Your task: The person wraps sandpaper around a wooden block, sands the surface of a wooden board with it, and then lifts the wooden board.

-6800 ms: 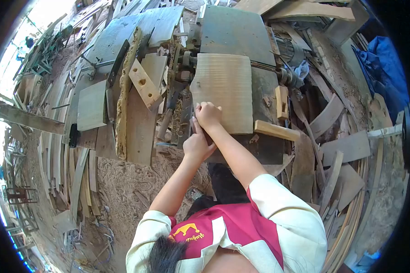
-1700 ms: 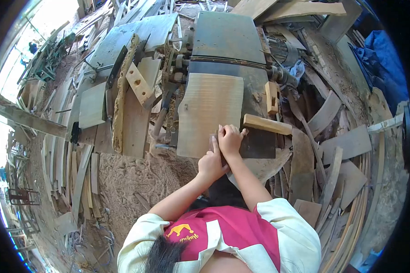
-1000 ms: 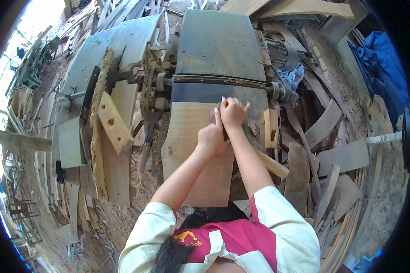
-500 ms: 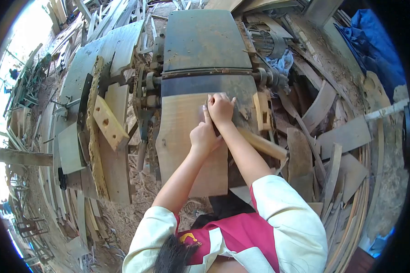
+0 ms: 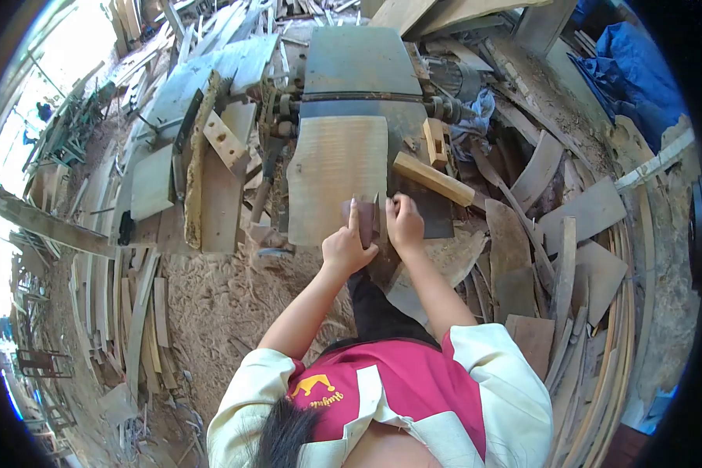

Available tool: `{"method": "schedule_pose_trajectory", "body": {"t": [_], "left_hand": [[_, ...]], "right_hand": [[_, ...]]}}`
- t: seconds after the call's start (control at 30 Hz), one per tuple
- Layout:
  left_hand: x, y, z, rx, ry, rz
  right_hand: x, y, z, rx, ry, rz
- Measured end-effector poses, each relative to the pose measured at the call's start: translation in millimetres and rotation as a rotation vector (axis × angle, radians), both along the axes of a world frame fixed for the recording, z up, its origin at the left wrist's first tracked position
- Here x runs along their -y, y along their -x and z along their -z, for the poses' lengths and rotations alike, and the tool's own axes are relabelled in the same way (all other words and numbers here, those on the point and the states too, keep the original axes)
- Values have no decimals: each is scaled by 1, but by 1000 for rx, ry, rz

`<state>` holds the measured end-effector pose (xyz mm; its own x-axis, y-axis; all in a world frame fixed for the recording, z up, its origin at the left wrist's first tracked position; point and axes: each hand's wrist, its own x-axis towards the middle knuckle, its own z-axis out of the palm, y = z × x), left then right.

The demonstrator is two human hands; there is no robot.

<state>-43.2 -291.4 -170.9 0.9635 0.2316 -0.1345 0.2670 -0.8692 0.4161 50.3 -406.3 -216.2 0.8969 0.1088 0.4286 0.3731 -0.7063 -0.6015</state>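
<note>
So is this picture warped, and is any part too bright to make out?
Head view: yes, the scene curves toward dark corners; head view: patches along the far left are washed out white; head view: the rippled board and left hand look reasonably clear.

Pale wooden board (image 5: 339, 160), faint bands across its face, left edge uneven, lying flat on a dark tabletop (image 5: 437, 225), small reddish-brown sheet (image 5: 367, 222), bent, over the board's near right corner, in the left hand (image 5: 346, 248), forefinger along it
</note>
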Motion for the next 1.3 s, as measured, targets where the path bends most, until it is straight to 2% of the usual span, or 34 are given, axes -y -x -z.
{"method": "schedule_pose_trajectory", "body": {"t": [0.07,0.1,0.17,0.37,0.43,0.57,0.63,0.83,0.97,1.07,1.13,1.17,1.23,1.3], "left_hand": [[-3,3,-1,16,8,-19],[-4,3,-2,17,33,-43],[-6,4,-2,47,63,-47],[-16,0,11,134,128,-104],[-24,-9,7,176,130,-125],[-35,-19,-3,176,142,-181],[-35,-22,-4,158,132,-192],[-23,-29,4,124,69,-186],[-16,-36,15,36,-19,-137],[-14,-36,15,-17,-28,-98],[-17,-37,16,-40,-18,-78],[-22,-35,16,-42,73,-6],[-36,-38,21,-50,161,64],[-50,-49,25,-257,458,200]], "right_hand": [[11,14,-3,-378,71,-88],[12,19,-8,-366,67,-84],[9,28,-17,-519,26,-87],[-7,13,16,-516,-165,-204],[-11,5,24,-656,-221,-262],[-13,0,11,-477,-221,-186],[-11,0,-11,-500,-308,-190],[-13,3,-19,-252,-204,-308],[-13,5,-26,-332,-140,-338],[-13,7,-27,-200,-75,-323],[-12,5,-33,-325,-45,-408],[-12,1,-21,-329,-45,-408],[-13,-11,9,-72,9,-450],[-8,-19,16,-176,-100,-519]]}}
